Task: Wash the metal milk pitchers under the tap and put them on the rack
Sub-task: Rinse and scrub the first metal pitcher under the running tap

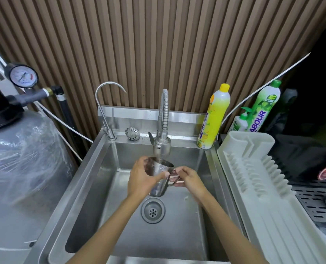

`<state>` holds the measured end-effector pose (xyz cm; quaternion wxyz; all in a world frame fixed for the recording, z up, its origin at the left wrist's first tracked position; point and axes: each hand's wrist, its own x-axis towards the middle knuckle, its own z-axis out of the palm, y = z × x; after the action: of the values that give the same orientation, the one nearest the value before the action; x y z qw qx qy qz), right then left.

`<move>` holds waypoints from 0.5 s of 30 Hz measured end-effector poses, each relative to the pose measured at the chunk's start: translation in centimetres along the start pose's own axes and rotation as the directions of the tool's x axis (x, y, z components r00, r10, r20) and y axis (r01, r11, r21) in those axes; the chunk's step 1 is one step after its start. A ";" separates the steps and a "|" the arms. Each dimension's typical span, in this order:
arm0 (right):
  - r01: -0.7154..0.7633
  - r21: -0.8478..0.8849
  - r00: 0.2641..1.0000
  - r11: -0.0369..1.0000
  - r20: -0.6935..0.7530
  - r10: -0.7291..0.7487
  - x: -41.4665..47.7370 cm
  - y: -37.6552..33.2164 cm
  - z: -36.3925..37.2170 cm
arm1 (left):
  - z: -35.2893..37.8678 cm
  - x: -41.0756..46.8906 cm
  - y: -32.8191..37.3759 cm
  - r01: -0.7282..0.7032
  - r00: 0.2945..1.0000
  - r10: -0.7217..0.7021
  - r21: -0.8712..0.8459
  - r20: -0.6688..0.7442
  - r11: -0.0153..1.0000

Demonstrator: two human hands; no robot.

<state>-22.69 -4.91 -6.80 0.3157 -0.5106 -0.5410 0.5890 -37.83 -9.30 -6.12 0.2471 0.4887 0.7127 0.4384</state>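
Over the stainless steel sink [177, 235] | shiny metal milk pitcher [159, 176] held near-upright, mouth under the flexible steel tap [161, 147] | left hand [141, 178] wraps its body, right hand [188, 178] pinches its handle | white plastic ridged rack [253, 168] lies off to the right (the right hand's side, so nearer that hand) | rinsing step, I'd judge

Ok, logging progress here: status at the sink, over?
Left hand grips pitcher body, right hand holds its handle. Pitcher under tap. Nothing blocks the rack.
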 end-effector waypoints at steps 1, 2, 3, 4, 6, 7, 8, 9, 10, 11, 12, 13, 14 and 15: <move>0.025 -0.092 0.999 0.995 -0.036 -0.028 0.0 -0.5 -0.4 | 0.3 -0.2 0.0 0.053 0.998 -0.052 -0.059 0.022 0.997; 0.051 -0.196 0.995 0.979 -0.073 -0.066 0.0 -1.0 -0.9 | 0.7 -0.4 -0.1 0.107 0.993 -0.102 -0.108 0.055 0.988; 0.073 -0.307 0.989 0.949 -0.100 -0.108 0.0 -1.5 -1.3 | 1.1 -0.6 -0.3 0.160 0.985 -0.148 -0.146 0.092 0.976; 0.091 -0.415 0.982 0.905 -0.112 -0.150 0.0 -2.1 -1.6 | 1.5 -0.7 -0.5 0.212 0.973 -0.191 -0.179 0.127 0.961; 0.125 -0.579 0.965 0.805 -0.117 -0.235 -0.1 -3.2 -2.1 | 2.4 -0.9 -0.7 0.285 0.953 -0.241 -0.272 0.183 0.919; 0.147 -0.634 0.952 0.759 -0.118 -0.282 -0.2 -3.6 -2.2 | 2.8 -0.9 -0.7 0.319 0.942 -0.259 -0.335 0.214 0.886; 0.167 -0.673 0.938 0.720 -0.116 -0.326 -0.3 -4.0 -2.2 | 3.1 -0.9 -0.6 0.350 0.932 -0.267 -0.407 0.246 0.844; 0.188 -0.695 0.925 0.695 -0.112 -0.362 -0.4 -4.3 -2.1 | 3.2 -0.8 -0.3 0.370 0.924 -0.266 -0.470 0.274 0.801; 0.207 -0.701 0.914 0.683 -0.111 -0.391 -0.4 -4.5 -2.0 | 3.3 -0.7 0.0 0.382 0.920 -0.261 -0.513 0.293 0.769; 0.224 -0.694 0.907 0.684 -0.108 -0.407 -0.4 -4.5 -1.8 | 3.4 -0.5 0.2 0.383 0.920 -0.255 -0.540 0.297 0.750; 0.238 -0.673 0.905 0.700 -0.109 -0.412 -0.3 -4.4 -1.7 | 3.5 -0.1 0.2 0.376 0.923 -0.250 -0.556 0.292 0.742; 0.247 -0.636 0.907 0.732 -0.115 -0.406 -0.1 -4.2 -1.5 | 3.6 0.2 0.2 0.363 0.929 -0.241 -0.568 0.280 0.739; 0.249 -0.573 0.916 0.781 -0.122 -0.382 0.1 -4.0 -1.5 | 3.6 0.5 0.2 0.346 0.936 -0.234 -0.580 0.261 0.737; 0.250 -0.481 0.931 0.840 -0.120 -0.345 0.4 -3.8 -1.5 | 3.6 0.9 0.1 0.322 0.946 -0.223 -0.593 0.235 0.738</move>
<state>-22.07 -3.27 -3.12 0.3274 -0.5368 -0.7026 0.3332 -35.33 -7.12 -7.71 0.5086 0.3005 0.5705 0.5706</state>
